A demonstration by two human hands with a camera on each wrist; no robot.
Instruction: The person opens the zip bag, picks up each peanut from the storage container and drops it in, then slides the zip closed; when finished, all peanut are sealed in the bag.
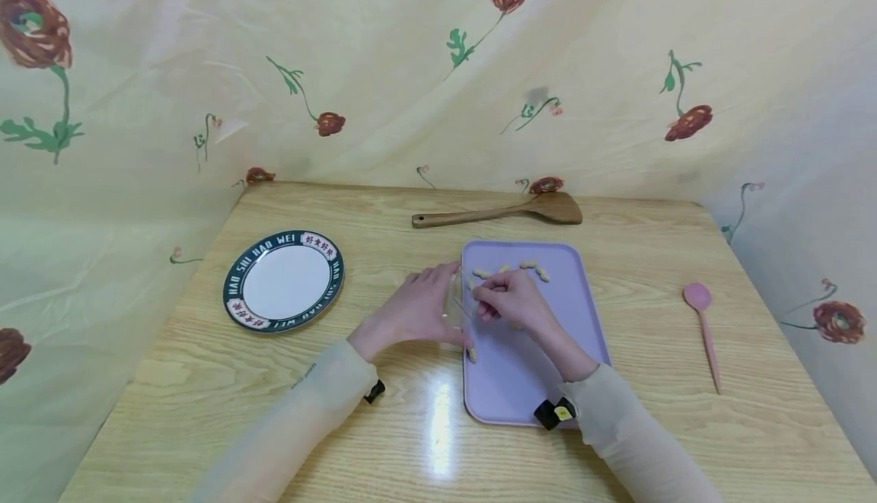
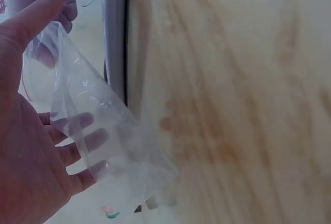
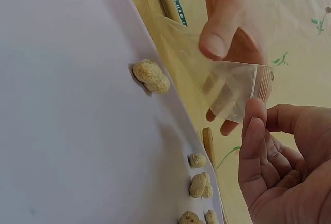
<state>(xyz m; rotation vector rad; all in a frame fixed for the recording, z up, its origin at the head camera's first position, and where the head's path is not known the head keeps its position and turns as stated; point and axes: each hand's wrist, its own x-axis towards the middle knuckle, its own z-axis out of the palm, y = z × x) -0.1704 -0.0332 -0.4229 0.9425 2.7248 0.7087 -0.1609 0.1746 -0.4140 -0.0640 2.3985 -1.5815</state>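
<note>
A limp, clear plastic zip-top bag (image 3: 240,87) is above the left edge of a lilac rectangular tray (image 1: 534,381). The right hand (image 1: 510,301) pinches its ribbed strip; the left hand (image 1: 421,305) has fingers spread around it, not gripping. With so little hold, the flimsy film could slip or fold closed. A tan, knobbly peanut (image 1: 471,354) near the left thumb stands in the way and could be knocked. Far side: a brown wooden spatula (image 1: 562,208); left: a white, dark-rimmed round plate (image 1: 286,282); right: a pink spoon (image 1: 697,296).

Pale sleeves (image 1: 311,400) end at black wrist devices (image 1: 546,415).
</note>
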